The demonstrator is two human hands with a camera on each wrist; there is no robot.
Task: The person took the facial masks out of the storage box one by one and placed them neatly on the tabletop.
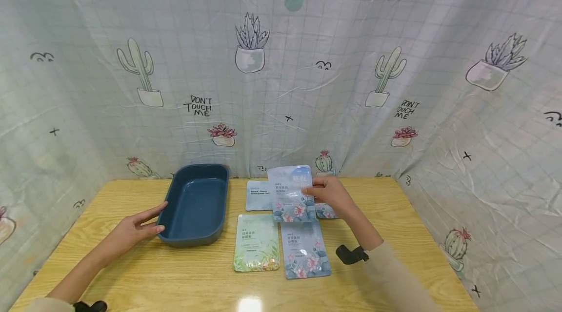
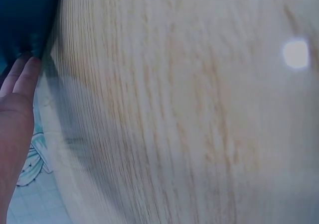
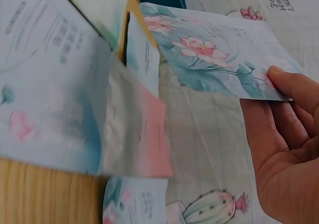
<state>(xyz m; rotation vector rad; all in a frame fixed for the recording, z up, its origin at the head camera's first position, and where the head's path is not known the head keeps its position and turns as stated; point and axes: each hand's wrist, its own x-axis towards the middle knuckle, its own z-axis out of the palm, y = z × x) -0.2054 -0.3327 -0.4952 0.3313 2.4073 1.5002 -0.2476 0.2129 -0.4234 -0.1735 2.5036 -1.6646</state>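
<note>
My right hand (image 1: 331, 194) pinches a blue lotus-print packet (image 1: 287, 200) by its right edge, thumb on the front and fingers behind. The packet is raised and tilted above other flat packets. Below it lies a second blue lotus packet (image 1: 305, 251), beside a green packet (image 1: 256, 246). Behind, a pale blue packet (image 1: 258, 195) and another lotus packet (image 1: 326, 211) are partly covered in the head view. A pink-and-silver packet (image 3: 139, 134) shows in the right wrist view. My left hand (image 1: 133, 226) touches the near left side of a dark blue rectangular basin (image 1: 221, 214) with extended fingers.
The basin stands left of the packets on a wood-grain table (image 1: 197, 278). A cactus-print curtain (image 1: 281, 87) hangs behind the table and along both sides. Dark wrist straps (image 1: 351, 255) sit on both forearms.
</note>
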